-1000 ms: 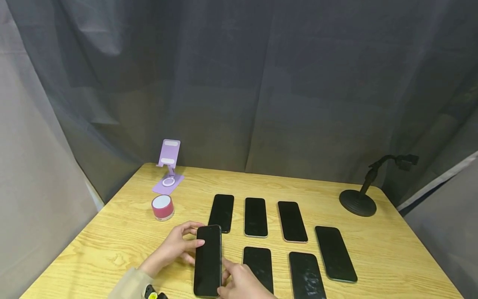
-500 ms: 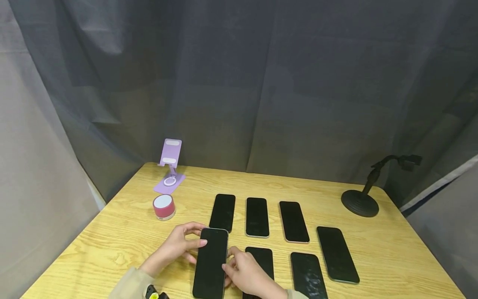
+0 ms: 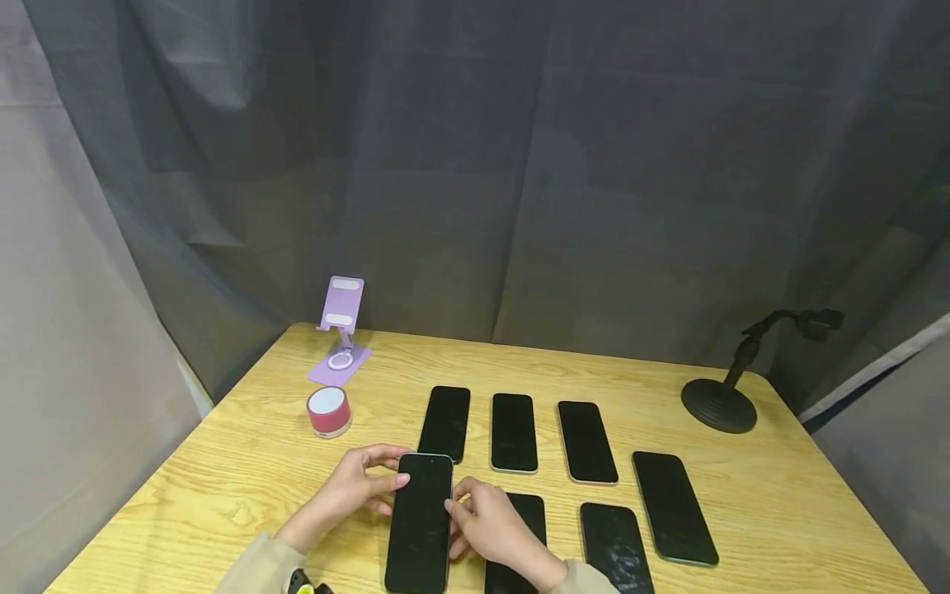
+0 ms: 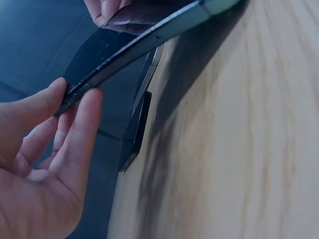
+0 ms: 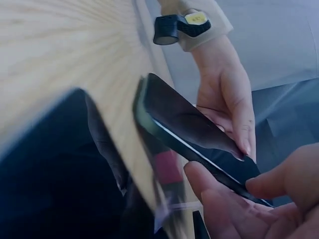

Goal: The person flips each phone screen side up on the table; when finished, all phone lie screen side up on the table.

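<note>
Both hands hold one black smartphone [image 3: 419,528] at the near left of the wooden table. My left hand [image 3: 356,487] grips its upper left edge, thumb on the dark screen and fingers behind. At the opposite long edge, my right hand [image 3: 490,520] pinches the phone between thumb and fingers. The right wrist view shows the phone's [image 5: 174,109] greenish frame, with the right thumb over the screen side. In the left wrist view the phone [image 4: 124,59] is tilted, its top end raised above the wood. A smartphone [image 3: 527,511] lies flat, partly covered by the right hand.
Several other dark-screened phones lie flat, including one [image 3: 444,422] just behind the held phone and one [image 3: 675,507] farther right. A pink-and-white cylinder [image 3: 329,412] and a purple phone stand [image 3: 341,318] stand at left. A black gooseneck stand [image 3: 720,404] is at back right.
My right hand has slid up along the phone's right edge, from near its lower corner to about mid-height. The phone has shifted slightly; the left hand keeps its grip.
</note>
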`<move>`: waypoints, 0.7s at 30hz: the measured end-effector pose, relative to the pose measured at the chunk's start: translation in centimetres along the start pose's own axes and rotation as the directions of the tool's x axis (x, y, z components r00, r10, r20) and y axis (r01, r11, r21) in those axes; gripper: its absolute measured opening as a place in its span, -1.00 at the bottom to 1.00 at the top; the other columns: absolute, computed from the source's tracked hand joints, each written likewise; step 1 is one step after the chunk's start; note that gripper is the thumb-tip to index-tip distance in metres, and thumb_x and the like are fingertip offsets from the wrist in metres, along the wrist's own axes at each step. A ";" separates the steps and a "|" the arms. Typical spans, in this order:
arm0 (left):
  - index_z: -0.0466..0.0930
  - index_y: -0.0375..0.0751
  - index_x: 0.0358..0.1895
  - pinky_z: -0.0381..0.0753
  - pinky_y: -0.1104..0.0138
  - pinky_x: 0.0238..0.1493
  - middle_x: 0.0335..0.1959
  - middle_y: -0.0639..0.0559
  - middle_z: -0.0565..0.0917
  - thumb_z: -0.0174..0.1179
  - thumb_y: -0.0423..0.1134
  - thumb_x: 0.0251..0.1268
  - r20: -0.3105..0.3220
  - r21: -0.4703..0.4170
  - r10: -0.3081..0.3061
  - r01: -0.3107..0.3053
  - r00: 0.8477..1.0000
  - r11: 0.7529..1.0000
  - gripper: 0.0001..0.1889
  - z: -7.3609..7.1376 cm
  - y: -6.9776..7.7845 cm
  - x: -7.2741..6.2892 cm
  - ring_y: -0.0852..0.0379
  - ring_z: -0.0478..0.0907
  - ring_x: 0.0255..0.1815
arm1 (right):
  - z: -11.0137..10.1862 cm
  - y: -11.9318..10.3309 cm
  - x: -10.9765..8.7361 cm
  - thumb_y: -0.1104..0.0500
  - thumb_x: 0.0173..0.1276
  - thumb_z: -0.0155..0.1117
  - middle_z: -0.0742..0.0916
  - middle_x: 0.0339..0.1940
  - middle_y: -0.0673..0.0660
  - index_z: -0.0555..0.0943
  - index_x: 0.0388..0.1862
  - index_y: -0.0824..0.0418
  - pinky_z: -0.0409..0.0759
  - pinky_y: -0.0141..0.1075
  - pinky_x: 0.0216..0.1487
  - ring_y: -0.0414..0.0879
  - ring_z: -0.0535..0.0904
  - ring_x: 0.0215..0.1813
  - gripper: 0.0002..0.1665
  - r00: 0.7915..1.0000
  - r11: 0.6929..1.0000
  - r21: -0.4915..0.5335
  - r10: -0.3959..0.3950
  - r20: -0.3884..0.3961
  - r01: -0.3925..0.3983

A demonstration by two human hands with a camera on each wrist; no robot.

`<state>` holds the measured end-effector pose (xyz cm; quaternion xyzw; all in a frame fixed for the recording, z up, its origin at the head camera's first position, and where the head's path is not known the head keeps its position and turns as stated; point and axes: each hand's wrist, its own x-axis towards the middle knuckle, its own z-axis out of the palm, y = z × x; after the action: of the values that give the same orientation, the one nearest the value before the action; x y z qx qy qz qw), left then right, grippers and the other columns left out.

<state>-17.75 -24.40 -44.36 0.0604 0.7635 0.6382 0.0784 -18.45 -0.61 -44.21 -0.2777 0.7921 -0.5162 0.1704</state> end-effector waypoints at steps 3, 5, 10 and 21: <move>0.42 -0.44 0.23 0.69 0.32 -0.50 -0.16 -0.14 0.52 0.31 -0.25 0.21 -0.010 0.009 0.000 0.000 1.000 1.000 -0.45 0.0 -0.1 0.0 0.14 0.60 -0.49 | -0.2 0.0 0.4 0.20 0.44 0.13 0.71 -0.62 0.11 0.51 -0.29 0.33 0.47 -0.43 -0.73 0.02 0.66 -0.67 -0.82 1.000 1.000 -0.007 0.013 -0.019 -0.013; 0.43 -0.43 0.23 0.69 0.33 -0.50 -0.17 -0.13 0.51 0.32 -0.25 0.21 -0.011 0.012 -0.002 0.002 1.000 1.000 -0.45 0.0 -0.1 0.0 0.15 0.58 -0.51 | -0.3 0.1 0.6 0.20 0.43 0.14 0.71 -0.63 0.12 0.52 -0.30 0.32 0.47 -0.42 -0.73 0.02 0.66 -0.66 -0.82 0.999 1.000 0.000 0.026 -0.025 -0.026; 0.45 -0.45 0.21 0.68 0.32 -0.52 -0.20 -0.11 0.53 0.33 -0.26 0.19 -0.031 0.036 -0.019 0.020 0.999 0.999 -0.46 0.0 -0.3 0.1 0.17 0.58 -0.57 | -0.3 0.4 1.0 0.22 0.42 0.15 0.71 -0.63 0.15 0.51 -0.28 0.34 0.47 -0.41 -0.71 0.06 0.68 -0.62 -0.84 0.998 0.997 0.049 0.066 -0.018 -0.066; 0.41 -0.62 0.17 0.70 0.25 -0.49 -0.17 -0.23 0.66 0.27 -0.41 0.20 -0.079 0.065 -0.066 0.071 0.995 0.995 -0.50 0.5 -1.1 0.2 0.18 0.61 -0.56 | 0.2 1.0 1.2 0.31 0.39 0.13 0.71 -0.63 0.18 0.50 -0.32 0.37 0.59 -0.35 -0.66 -0.02 0.68 -0.62 -0.89 0.991 0.989 0.064 0.137 -0.003 -0.136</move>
<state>-17.87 -24.11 -45.52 0.0123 0.7886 0.6109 0.0688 -19.51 -1.19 -45.15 -0.2154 0.7929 -0.5295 0.2112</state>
